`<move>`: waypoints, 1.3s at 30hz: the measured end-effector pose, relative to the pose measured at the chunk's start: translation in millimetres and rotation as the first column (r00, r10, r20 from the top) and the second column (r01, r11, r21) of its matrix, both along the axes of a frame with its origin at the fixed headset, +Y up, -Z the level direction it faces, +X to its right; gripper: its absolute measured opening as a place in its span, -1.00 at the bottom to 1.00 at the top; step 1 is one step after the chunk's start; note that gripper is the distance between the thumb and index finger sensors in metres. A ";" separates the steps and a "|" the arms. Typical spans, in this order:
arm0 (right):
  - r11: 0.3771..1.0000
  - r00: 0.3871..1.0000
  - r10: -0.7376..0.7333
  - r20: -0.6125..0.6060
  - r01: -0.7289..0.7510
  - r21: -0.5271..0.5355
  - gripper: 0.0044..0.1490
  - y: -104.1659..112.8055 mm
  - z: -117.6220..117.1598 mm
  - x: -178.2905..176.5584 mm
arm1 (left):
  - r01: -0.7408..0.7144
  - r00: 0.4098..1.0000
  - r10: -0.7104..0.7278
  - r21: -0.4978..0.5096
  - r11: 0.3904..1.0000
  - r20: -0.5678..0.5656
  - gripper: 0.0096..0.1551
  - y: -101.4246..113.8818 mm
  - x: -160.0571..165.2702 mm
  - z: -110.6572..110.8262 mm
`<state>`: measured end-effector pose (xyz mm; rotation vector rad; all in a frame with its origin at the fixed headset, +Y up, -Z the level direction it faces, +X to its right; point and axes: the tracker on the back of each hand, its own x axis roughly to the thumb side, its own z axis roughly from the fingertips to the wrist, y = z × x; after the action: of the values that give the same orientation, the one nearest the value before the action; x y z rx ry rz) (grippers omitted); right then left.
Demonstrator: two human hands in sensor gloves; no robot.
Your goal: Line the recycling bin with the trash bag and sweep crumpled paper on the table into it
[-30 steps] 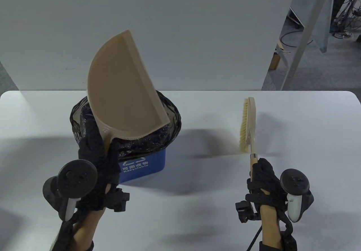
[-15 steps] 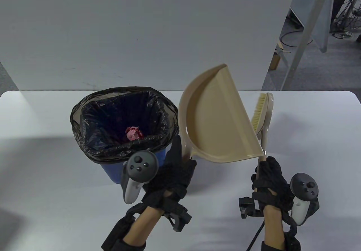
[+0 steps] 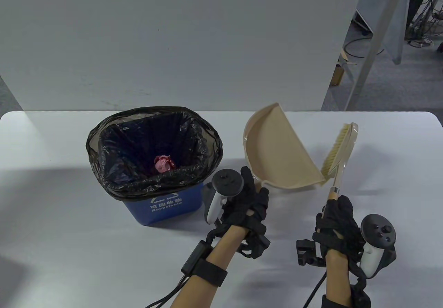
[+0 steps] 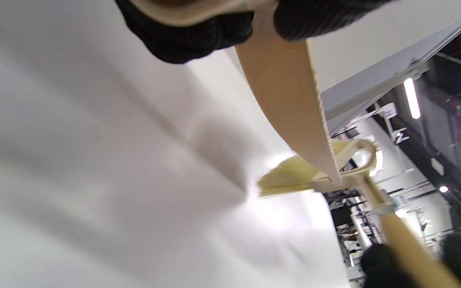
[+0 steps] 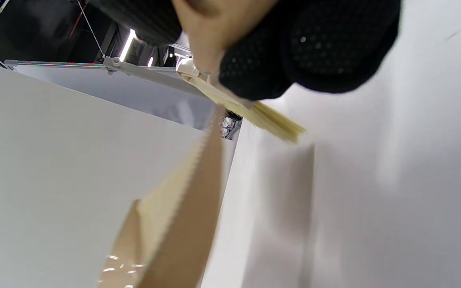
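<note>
The blue recycling bin (image 3: pixel 166 205) stands just to the left of your left hand (image 3: pixel 247 205), lined with a black, glossy, wrinkled trash bag (image 3: pixel 121 183) whose rim folds over the bin's edge. At the bottom of the bag lies one pink crumpled paper ball (image 3: pixel 164 164); no other paper shows on the white worktop (image 3: pixel 380 169), so the sweeping looks done or nearly so.

Your left hand is curled round the short handle of the beige plastic dustpan (image 3: pixel 282 152), a smooth half-round scoop held tilted, with its straight ribbed lip towards your right hand (image 3: pixel 337 218). The pan looks empty.

Your right hand is wrapped round the wooden handle of the hand brush (image 3: pixel 341 148), whose long axis runs away from you and slightly to the right, pale bristles facing left towards the dustpan lip. The two tools sit just beside each other; whether they touch you cannot tell from these views.

Any further tipping would go leftward past your left hand, the nearer of the two to the bin.
</note>
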<state>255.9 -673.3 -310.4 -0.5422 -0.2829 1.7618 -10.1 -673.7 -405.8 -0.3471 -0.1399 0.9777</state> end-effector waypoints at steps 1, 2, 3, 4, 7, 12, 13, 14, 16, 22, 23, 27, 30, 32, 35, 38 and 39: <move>1.000 1.000 0.001 0.001 -0.001 0.002 -0.21 0.0 0.1 0.0 | 0.013 1.000 -0.013 -0.014 1.000 0.012 0.00 -6.6 1.5 -2.8; 1.000 1.000 0.006 0.002 -0.006 0.002 -0.21 -0.2 0.0 0.0 | 0.028 0.999 -0.027 -0.021 0.999 0.024 0.00 -11.6 2.1 -5.1; 1.000 1.000 0.013 0.002 -0.013 0.000 -0.21 -0.3 -0.1 -0.2 | 0.042 0.999 -0.041 -0.034 0.999 0.033 0.00 -17.3 2.2 -8.0; 1.000 1.000 0.017 0.002 -0.017 -0.001 -0.21 -0.5 -0.4 -0.4 | 0.046 0.998 -0.045 -0.049 0.998 0.034 0.00 -21.2 2.1 -9.5; 1.000 1.000 0.027 0.000 -0.027 -0.006 -0.21 -1.3 -1.0 -1.4 | 0.068 0.997 -0.065 -0.087 0.994 0.037 0.01 -36.0 1.4 -13.6; 0.999 0.999 0.046 -0.008 -0.046 -0.017 -0.22 -2.9 -2.1 -3.7 | 0.033 0.995 -0.015 -0.183 0.983 0.100 0.07 -53.8 3.8 -18.5; 0.999 0.999 0.048 -0.009 -0.048 -0.019 -0.22 -3.3 -2.3 -4.0 | 0.018 0.994 0.005 -0.208 0.978 0.111 0.07 -57.3 4.4 -19.1; 0.999 0.999 0.049 -0.013 -0.049 -0.021 -0.22 -3.5 -2.5 -4.4 | 0.002 0.993 0.026 -0.232 0.973 0.117 0.08 -60.9 4.6 -19.6; 0.999 0.999 0.044 -0.019 -0.045 -0.024 -0.22 -3.4 -2.5 -5.1 | -0.045 0.991 0.075 -0.256 0.966 0.111 0.09 -67.2 5.1 -20.7; 0.998 0.998 0.049 -0.030 -0.050 -0.024 -0.22 -2.8 -3.2 -7.4 | -0.056 0.985 0.101 -0.300 0.952 0.137 0.09 -77.5 9.3 -22.2; 0.998 0.998 0.051 -0.031 -0.051 -0.023 -0.22 -2.7 -3.3 -7.5 | -0.057 0.985 0.105 -0.309 0.949 0.138 0.10 -77.7 9.5 -22.0; 0.998 0.998 0.059 -0.036 -0.060 -0.026 -0.22 -3.2 -4.0 -8.5 | -0.087 0.976 0.144 -0.313 0.946 0.163 0.09 -77.2 10.2 -21.2; 0.998 0.997 0.061 -0.043 -0.063 -0.027 -0.23 -3.3 -4.4 -9.4 | -0.123 0.967 0.189 -0.337 0.933 0.171 0.09 -78.8 9.9 -20.9; 0.998 0.997 0.060 -0.046 -0.062 -0.028 -0.23 -3.2 -4.5 -9.7 | -0.163 0.957 0.235 -0.360 0.918 0.167 0.07 -80.0 8.5 -20.5; 0.998 0.997 0.061 -0.046 -0.062 -0.027 -0.23 -3.2 -4.6 -10.2 | -0.149 0.967 0.203 -0.305 0.941 0.154 0.04 -75.4 3.5 -19.3; 0.996 0.996 0.078 -0.051 -0.079 -0.026 -0.23 -2.7 -4.9 -11.5 | -0.092 0.981 0.123 -0.199 0.976 0.150 0.02 -66.2 -0.2 -14.5; 0.996 0.995 0.082 -0.052 -0.084 -0.026 -0.23 -2.4 -4.9 -12.0 | -0.078 0.984 0.103 -0.169 0.983 0.146 0.02 -63.9 -0.5 -12.7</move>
<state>243.9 -675.7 -315.3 -0.5114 -0.2484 1.8596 -10.6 -737.6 -418.5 -0.5713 -0.2190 1.0548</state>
